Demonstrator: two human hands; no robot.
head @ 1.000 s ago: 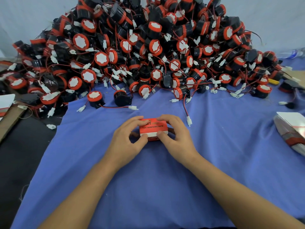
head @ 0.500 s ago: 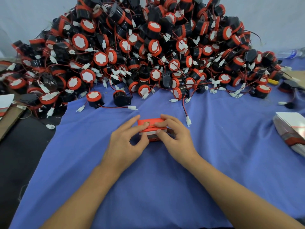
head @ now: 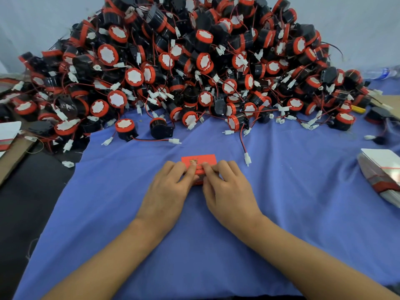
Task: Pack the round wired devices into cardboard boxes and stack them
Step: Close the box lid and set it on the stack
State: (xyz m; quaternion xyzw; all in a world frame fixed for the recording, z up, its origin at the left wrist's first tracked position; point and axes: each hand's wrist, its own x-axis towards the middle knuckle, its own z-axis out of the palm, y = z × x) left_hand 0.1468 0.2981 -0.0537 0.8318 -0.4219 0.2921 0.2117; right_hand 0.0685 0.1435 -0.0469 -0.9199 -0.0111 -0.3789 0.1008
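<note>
Cardboard box [head: 202,159] first: one small red box with gold print on its top lies on the blue cloth [head: 281,202], straight in front of the person and near the foot of the heap. Both hands are on it. The left hand [head: 166,191] has its forefinger laid across the top and its thumb tucked against the near side, so the box is pinched between them. The right hand [head: 230,192] mirrors that hold, forefinger on top and thumb at the near edge. The two forefingers almost meet in the middle of the top. The other fingers are loosely bent beside the box; whether they touch its ends or only the cloth cannot be told.

Round wired devices [head: 194,61] — black drums with red caps and white faces, each trailing a red-and-black wire to a white plug — fill the far half of the cloth in one tall heap, too many to count. Two lie apart from it at its near left edge: a cap-up device [head: 125,128] and, just beside it, a tipped device [head: 159,130]. One wire runs out of the heap to a loose plug [head: 247,158] just right of the box, not touching it.

Two bundles of flat white blanks show: a right bundle [head: 381,169] crossed by a red band, and a left bundle [head: 8,135] cut off by the edge.
</note>
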